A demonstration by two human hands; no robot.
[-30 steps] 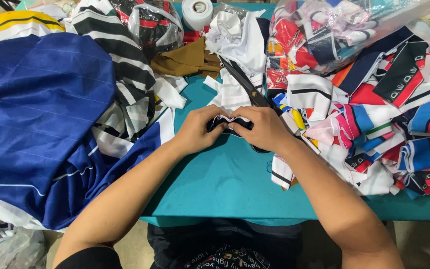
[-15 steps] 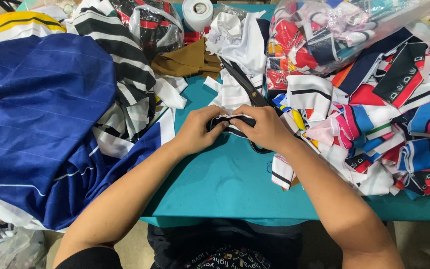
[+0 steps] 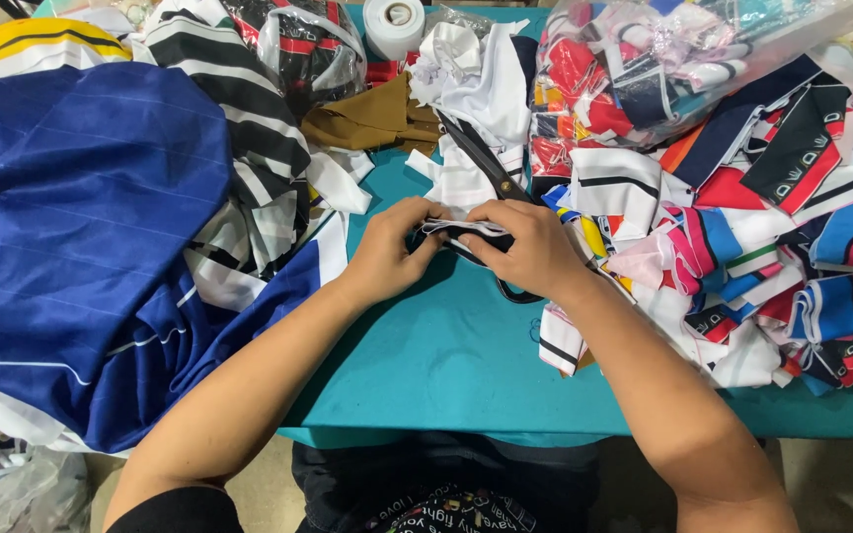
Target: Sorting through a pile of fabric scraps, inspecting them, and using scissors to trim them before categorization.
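Black-and-white fabric strip (image 3: 466, 232) pinched between both hands' fingers, left hand (image 3: 392, 247), right hand (image 3: 525, 247), forearms converging

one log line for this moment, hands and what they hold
left hand: grips striped strip | right hand: grips same strip | scissors: on table

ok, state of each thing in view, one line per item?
left hand: gripping the black-and-white strip.
right hand: gripping the same strip.
black-and-white strip: held between both hands, above the table.
scissors: lying on the table, blades shut.
tape roll: standing on end.
clear bag: stuffed with fabric pieces.
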